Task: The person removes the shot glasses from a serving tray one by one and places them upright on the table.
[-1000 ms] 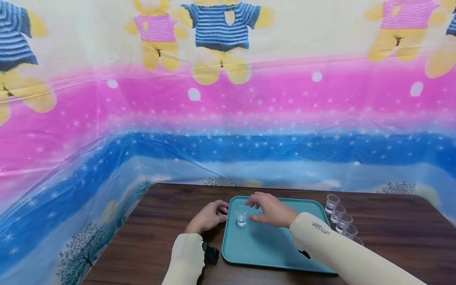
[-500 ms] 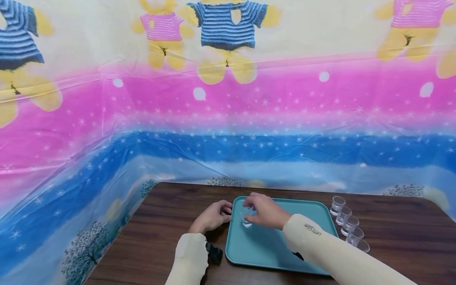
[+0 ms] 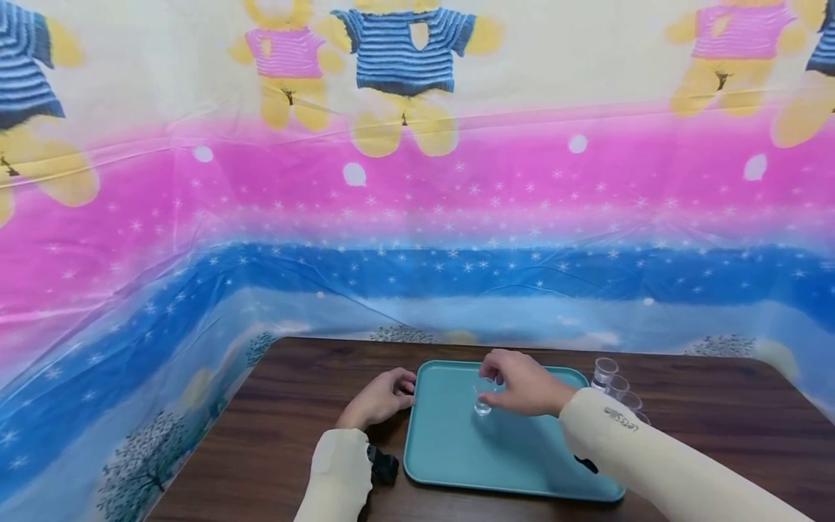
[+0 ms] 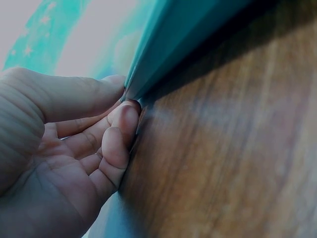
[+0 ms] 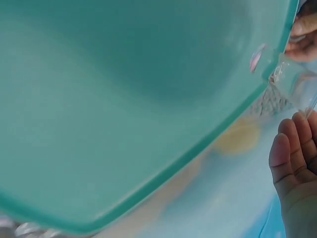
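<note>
A small clear shot glass [image 3: 483, 408] is held in my right hand [image 3: 525, 384], above the teal tray [image 3: 450, 457]. In the right wrist view the glass [image 5: 293, 82] sits at the fingertips, well off the tray's flat bottom. The fingers partly cover it in the head view. My left hand [image 3: 378, 400] stays at the tray's left edge. From the left wrist, its thumb and curled fingers pinch the tray's rim [image 4: 148, 64], with the thumb on the upper side.
Several more clear shot glasses [image 3: 604, 371] stand in a row on the dark wooden table [image 3: 261, 449], right of the tray. My right sleeve [image 3: 646, 449] hides some of them. A patterned cloth [image 3: 404, 275] hangs behind the table.
My right hand closes round the shot glass that stood at the tray's left side, then carries it to the right. My left hand keeps its place at the rim.
</note>
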`<state>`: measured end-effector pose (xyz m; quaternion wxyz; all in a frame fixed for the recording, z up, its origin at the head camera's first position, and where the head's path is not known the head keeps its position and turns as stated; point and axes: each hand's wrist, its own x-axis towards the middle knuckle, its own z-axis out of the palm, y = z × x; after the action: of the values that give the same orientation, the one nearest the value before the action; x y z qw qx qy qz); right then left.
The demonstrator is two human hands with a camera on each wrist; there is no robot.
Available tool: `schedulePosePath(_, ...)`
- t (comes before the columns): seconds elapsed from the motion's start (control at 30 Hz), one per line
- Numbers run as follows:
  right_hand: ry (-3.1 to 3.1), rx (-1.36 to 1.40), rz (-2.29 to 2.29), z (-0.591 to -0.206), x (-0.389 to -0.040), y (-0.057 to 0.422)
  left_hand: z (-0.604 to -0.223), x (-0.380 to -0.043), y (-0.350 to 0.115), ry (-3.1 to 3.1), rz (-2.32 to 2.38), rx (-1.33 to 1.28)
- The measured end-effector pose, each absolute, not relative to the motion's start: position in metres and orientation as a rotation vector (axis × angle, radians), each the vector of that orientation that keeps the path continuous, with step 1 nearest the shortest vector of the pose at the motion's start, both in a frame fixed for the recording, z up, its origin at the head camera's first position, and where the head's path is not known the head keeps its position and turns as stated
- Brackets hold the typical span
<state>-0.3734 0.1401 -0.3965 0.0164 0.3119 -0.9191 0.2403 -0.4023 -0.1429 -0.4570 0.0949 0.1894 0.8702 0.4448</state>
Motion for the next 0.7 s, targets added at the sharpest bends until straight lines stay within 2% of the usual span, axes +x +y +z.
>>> schedulePosePath(0.7,-2.895,0.885,0.545,-0.383,-0.335,0.254,-0.455,-0.401,-0.139,2.608,1.289,0.574)
